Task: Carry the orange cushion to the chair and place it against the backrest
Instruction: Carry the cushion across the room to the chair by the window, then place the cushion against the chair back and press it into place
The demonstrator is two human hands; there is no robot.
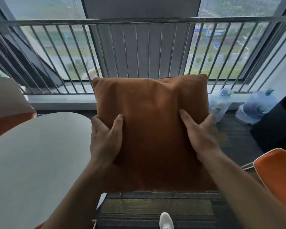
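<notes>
The orange cushion [151, 126] fills the middle of the head view, held upright in the air in front of me. My left hand [106, 138] grips its left edge, thumb across the front. My right hand [200, 134] grips its right edge the same way. An orange chair [277, 176] with a white rim shows at the lower right, only partly in view. Part of another orange chair with a pale back [8, 106] sits at the far left. The cushion touches neither chair.
A round grey table [36, 154] lies to my left. A metal railing [139, 52] and windows stand ahead. Two large water bottles [256, 106] sit on the floor at the right, beside a dark object [277, 123]. My white shoe [166, 220] is on the striped carpet.
</notes>
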